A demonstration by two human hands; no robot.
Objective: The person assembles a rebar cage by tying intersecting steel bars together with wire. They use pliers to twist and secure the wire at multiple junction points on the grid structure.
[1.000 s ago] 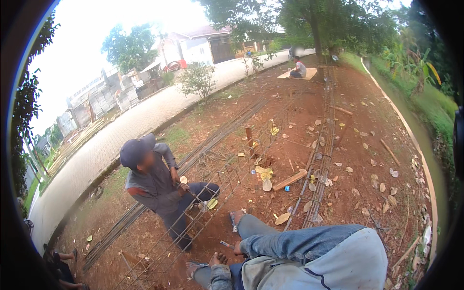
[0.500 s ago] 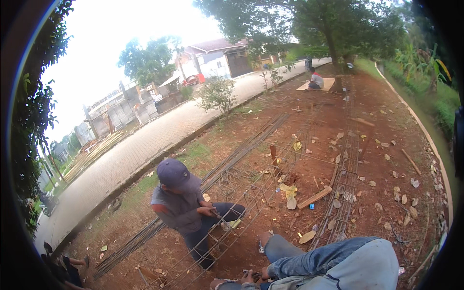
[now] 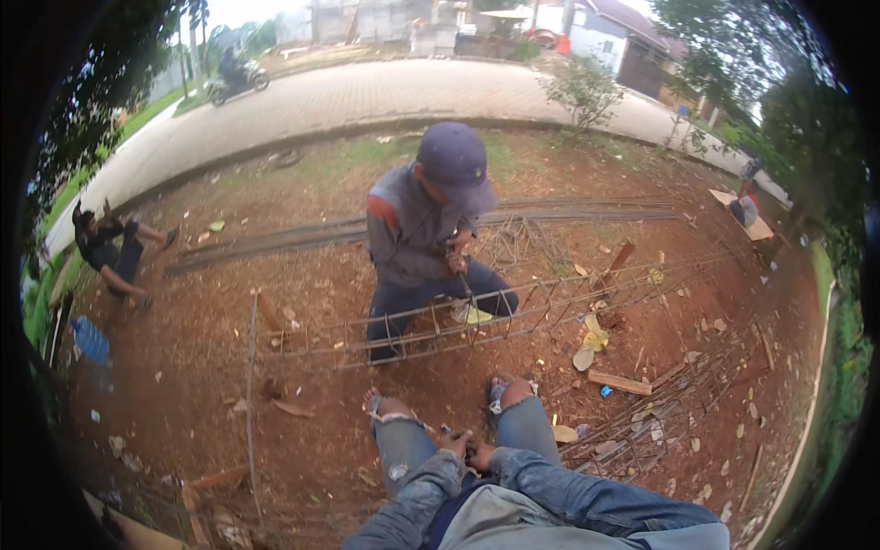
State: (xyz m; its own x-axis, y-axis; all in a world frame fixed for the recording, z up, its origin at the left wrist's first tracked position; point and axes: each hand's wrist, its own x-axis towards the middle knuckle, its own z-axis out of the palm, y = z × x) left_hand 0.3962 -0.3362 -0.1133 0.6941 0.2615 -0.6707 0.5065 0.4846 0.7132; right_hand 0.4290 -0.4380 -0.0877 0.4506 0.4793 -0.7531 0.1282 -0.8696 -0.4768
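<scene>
Rebar cage (image 3: 445, 341): long see-through frame, dull brown rods, squarish hoops, just past the feet (image 3: 500, 391) on red dirt (image 3: 192, 367)
Left hand (image 3: 454, 443): between the legs (image 3: 404, 454), can't tell if fingers are open or closed
Right hand (image 3: 480, 455): bunched against the left, fingers unclear too
Co-worker (image 3: 414, 225): 1, kneeling behind the cage, holding a dark tool (image 3: 468, 290)

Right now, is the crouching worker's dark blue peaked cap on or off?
On: the worker wears the cap, its peak pointing downward.
</scene>
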